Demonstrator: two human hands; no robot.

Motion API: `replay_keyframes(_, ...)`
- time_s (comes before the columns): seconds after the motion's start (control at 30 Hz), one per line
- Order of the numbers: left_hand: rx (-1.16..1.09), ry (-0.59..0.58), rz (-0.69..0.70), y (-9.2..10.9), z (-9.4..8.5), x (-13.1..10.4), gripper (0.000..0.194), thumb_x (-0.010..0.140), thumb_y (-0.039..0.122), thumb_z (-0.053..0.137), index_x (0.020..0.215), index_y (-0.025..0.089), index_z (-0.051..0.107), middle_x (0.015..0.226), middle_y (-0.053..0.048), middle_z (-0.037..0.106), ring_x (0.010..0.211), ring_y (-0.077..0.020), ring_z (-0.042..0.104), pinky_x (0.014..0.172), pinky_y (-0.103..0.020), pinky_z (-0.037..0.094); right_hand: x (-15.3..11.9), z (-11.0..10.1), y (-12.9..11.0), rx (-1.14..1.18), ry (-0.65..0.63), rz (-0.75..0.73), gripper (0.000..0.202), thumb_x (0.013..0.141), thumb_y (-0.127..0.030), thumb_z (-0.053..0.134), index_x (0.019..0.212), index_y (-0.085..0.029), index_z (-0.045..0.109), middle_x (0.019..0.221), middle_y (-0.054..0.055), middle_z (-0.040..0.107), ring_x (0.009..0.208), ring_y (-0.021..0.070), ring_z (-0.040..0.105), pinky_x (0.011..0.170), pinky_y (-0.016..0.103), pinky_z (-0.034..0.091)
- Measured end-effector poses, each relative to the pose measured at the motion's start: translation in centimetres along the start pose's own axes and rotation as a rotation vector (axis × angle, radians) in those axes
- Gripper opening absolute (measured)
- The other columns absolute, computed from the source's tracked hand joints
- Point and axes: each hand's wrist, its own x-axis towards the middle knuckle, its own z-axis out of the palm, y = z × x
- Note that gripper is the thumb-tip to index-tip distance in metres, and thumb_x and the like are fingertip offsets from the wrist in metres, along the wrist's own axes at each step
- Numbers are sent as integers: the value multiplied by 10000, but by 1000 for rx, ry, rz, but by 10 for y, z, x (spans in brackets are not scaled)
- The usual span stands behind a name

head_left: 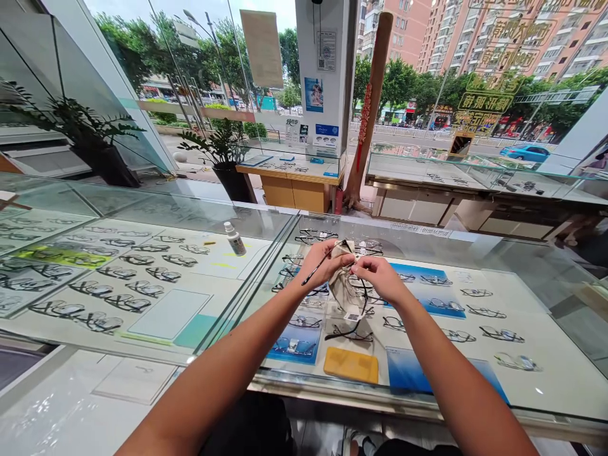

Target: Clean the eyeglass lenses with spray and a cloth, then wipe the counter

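Above the glass counter, my left hand (319,265) is closed around a pair of dark-framed eyeglasses (314,271) and part of a beige cloth (342,294). One thin temple sticks out past the left hand toward my wrist; the other hangs down beside the cloth. My right hand (381,277) pinches the cloth at the frame, its thumb and fingertips close to those of my left hand. Cloth and fingers hide most of the lenses. Below the hands, a yellow rectangular object (351,365) lies near the counter's front edge.
A white spray bottle (234,239) stands on the left counter section, near a pale rectangular tray (170,315). Rows of eyeglasses (502,334) fill the glass display counter (560,386). Beyond are a wooden display cabinet (292,190), potted plants (232,180) and a leaning wooden post (373,101).
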Motion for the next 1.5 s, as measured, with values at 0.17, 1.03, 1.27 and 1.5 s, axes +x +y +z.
replay_keyframes(0.17,152,91,96,3,-1,0,590,915,706,644,693,181,493,659,28,419,636,-119,356,590,-252,281,0,2,-5,62,-14,-4,484,784,-667,809,735,-199,697,801,33,677,754,199,530,741,332,391)
replay_keyframes(1.03,-20,-189,-1,2,-12,3,513,844,656,751,861,177,569,755,14,534,668,-129,449,620,-239,357,1,-5,-2,69,81,32,455,762,-638,806,730,-197,699,797,36,677,724,182,493,721,327,366)
replay_keyframes(1.27,74,-55,54,8,-2,-1,544,827,665,759,764,173,535,693,28,472,663,-121,398,613,-238,314,-1,2,-5,85,7,37,469,773,-642,820,744,-197,676,765,22,634,723,182,503,712,319,377)
replay_keyframes(1.5,147,31,106,11,1,-3,600,941,730,583,719,191,441,675,34,380,646,-118,326,592,-251,261,0,-1,-6,138,74,14,464,752,-641,838,735,-199,696,743,21,633,700,173,479,686,311,371)
